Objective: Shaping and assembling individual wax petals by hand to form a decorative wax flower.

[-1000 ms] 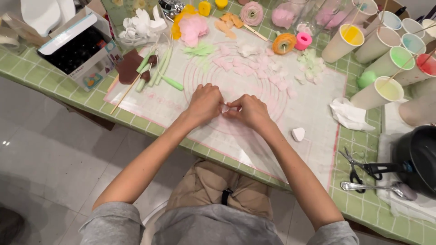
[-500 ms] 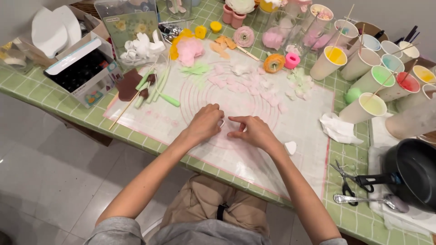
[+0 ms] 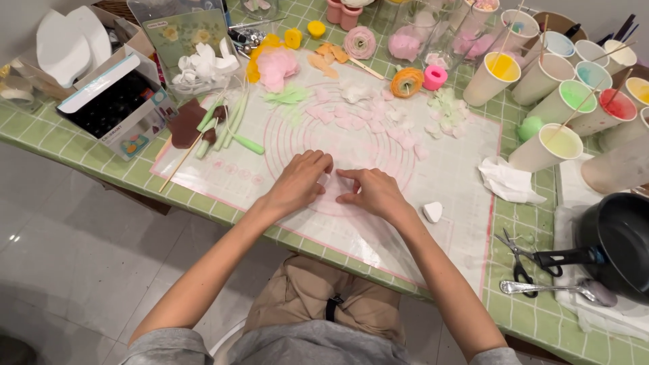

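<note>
Pressing down side by side on the translucent baking mat (image 3: 378,223), the left hand (image 3: 297,181) and right hand (image 3: 373,192) meet fingertip to fingertip over a small pale pink piece (image 3: 332,181). Each grip is narrow, pinching that piece between them. Just right lies a white lump (image 3: 433,211); farther off, pink petals (image 3: 351,118) and paper cups (image 3: 561,101) crowd the green-checked tabletop (image 3: 527,318).

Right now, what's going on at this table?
A seated person works on a white mat printed with pink circles, on a green tiled table. Both hands, left hand and right hand, press fingertips together on a small pale piece at the mat's centre; the piece is too small to identify. Pale pink petals lie scattered beyond, with finished flowers, paint cups, scissors and a black pot around.
</note>
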